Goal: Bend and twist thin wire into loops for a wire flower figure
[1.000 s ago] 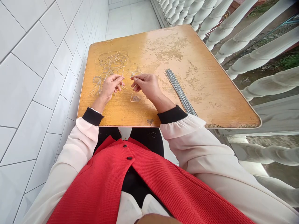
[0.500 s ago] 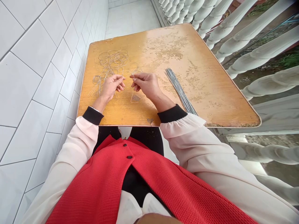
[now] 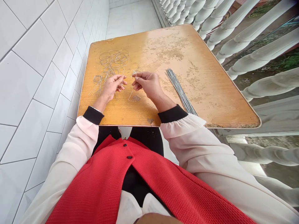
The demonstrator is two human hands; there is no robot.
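My right hand (image 3: 148, 83) pinches a thin bent wire (image 3: 134, 101) between thumb and fingers. Part of this wire hangs below the fingers in an angled bend, and a curved bit shows above them. Just left of it, my left hand (image 3: 113, 85) is closed in a pinch, with a thin wire at its fingertips; whether it is the same wire I cannot tell. A gap separates the two hands. Behind and beside my left hand lies a loose heap of looped wires (image 3: 114, 59), partly hidden by that hand.
A bundle of straight grey wires (image 3: 181, 91) lies right of my right hand on the worn wooden table (image 3: 210, 93). A white tiled wall (image 3: 35, 74) runs along the left. White balusters (image 3: 252, 40) stand along the right side.
My right hand has shifted slightly right, widening the gap between the hands. The lower bend of the wire has swung a little left. My left hand has barely moved.
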